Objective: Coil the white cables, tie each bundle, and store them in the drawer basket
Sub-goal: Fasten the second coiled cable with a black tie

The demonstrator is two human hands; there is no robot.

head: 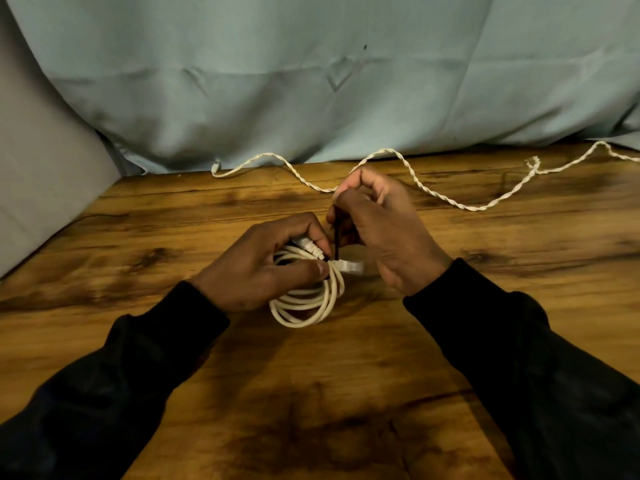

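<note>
A coiled white cable point(304, 306) lies on the wooden table point(346, 393) at the middle. My left hand point(266, 265) pinches the top of the coil, where two white plugs stick out. My right hand point(381, 230) is raised just right of the coil, gripping a thin black tie point(336, 240) that runs down to the pinched spot. A second, twisted white cable point(429, 192) lies uncoiled along the back of the table, behind my right hand.
A pale blue cloth point(311, 81) hangs behind the table's far edge. A grey surface point(41, 174) rises at the left. No drawer or basket is in view.
</note>
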